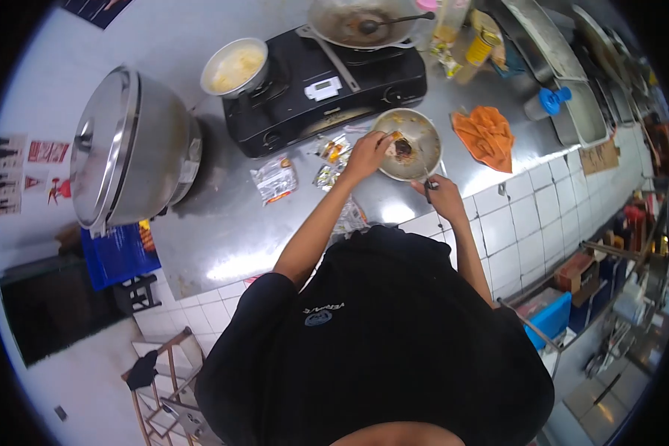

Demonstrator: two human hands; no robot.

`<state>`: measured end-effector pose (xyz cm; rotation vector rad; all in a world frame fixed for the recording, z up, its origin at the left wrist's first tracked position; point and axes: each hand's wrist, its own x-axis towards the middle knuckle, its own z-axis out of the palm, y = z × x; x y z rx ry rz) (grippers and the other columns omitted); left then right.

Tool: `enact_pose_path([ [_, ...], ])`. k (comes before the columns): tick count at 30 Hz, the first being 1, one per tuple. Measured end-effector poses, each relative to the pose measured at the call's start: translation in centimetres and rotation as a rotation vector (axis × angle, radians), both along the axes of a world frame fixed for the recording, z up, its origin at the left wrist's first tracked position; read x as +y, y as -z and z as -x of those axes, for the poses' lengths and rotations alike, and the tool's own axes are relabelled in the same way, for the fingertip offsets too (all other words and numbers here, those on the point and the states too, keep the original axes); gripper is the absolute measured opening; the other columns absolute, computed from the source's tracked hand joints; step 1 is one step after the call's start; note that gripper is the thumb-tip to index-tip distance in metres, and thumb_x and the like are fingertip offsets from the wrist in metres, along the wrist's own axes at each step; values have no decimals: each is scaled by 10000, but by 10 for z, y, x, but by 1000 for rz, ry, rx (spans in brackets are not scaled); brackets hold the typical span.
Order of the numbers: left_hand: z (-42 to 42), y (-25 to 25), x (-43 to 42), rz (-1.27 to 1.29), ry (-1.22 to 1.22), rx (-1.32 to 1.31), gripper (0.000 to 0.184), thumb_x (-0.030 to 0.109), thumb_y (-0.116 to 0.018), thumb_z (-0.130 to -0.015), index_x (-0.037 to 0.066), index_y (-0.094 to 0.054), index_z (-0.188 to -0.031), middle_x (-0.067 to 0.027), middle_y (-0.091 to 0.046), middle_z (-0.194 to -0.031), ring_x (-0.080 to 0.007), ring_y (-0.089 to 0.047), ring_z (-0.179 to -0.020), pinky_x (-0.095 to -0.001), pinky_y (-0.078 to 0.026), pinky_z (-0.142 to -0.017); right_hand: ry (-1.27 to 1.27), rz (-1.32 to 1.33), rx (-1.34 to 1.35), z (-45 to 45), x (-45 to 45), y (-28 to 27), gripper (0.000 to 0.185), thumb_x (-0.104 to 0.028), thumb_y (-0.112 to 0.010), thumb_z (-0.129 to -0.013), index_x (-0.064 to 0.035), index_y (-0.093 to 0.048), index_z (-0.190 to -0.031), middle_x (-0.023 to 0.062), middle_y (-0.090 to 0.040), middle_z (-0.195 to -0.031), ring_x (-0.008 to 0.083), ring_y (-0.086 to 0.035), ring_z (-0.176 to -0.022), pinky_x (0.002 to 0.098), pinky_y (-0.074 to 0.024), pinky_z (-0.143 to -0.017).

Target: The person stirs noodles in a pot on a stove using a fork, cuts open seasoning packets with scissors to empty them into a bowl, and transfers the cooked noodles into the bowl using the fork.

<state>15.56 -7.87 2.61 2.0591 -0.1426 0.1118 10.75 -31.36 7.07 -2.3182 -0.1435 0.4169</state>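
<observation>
A metal bowl [424, 134] stands on the steel counter, with dark brown and reddish seasoning [404, 151] inside. My left hand [368, 156] reaches over its left rim, fingers pinched on what looks like a small orange-and-white packet [396, 137]. At the bowl's lower right rim, my right hand [446, 199] is closed around a dark-handled utensil [430, 189]; its working end is hard to make out. Torn silver packets [327, 175] lie left of the bowl, beside a clear-and-silver packet [275, 180].
Behind the bowl is a black two-burner gas stove [305, 111] carrying a pot of pale food [236, 68] and a wok [349, 30] with a ladle. A large lidded pot [145, 149] stands left. An orange cloth [485, 137] and a blue-lidded cup [543, 104] sit right.
</observation>
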Motion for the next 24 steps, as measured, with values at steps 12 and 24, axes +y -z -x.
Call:
enact_pose_path([
  [12, 56, 45, 67, 429, -453, 149, 367, 296, -721, -859, 8, -688, -1084, -46, -707, -910, -86, -608, -770, -236, -482, -659, 76, -12, 99, 4, 2, 6, 566, -543, -730, -771, 8, -665, -883, 93, -591, -614, 196, -567, -588, 336, -441, -580],
  [24, 106, 39, 96, -604, -635, 399, 788, 411, -839, -646, -3, -521, -1235, -214, -615, -1066, -371, -590, -1026, -466, -468, -892, 127, -46, 147, 7, 6, 3, 535, -523, -731, -783, -1, -664, -882, 67, -561, -599, 162, -538, -588, 322, -424, -576],
])
